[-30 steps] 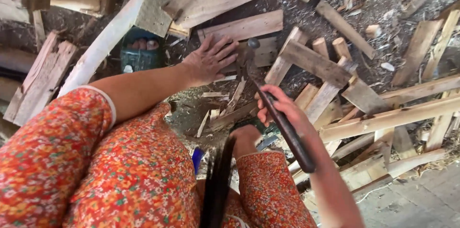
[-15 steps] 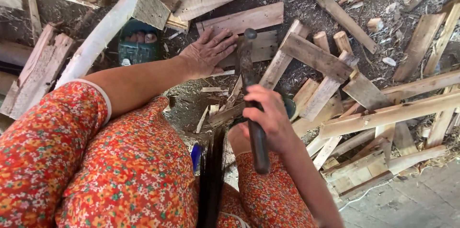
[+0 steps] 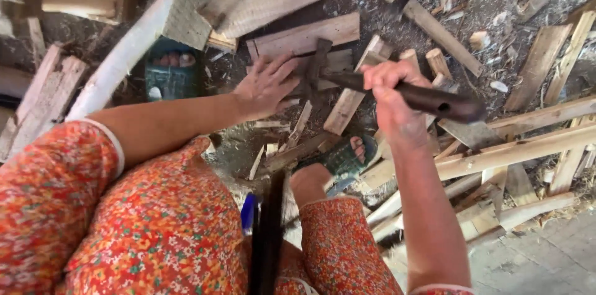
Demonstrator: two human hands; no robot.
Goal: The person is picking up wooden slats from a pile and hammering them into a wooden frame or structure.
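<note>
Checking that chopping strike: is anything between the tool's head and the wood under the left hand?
Nothing visible. The hatchet in the right hand has its head right at the plank, beside the left hand resting on that wood.

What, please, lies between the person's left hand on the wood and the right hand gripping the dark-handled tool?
In the head view, the dark tool's head stands between the left hand and right hand, over a pale wooden plank and splinters.
</note>
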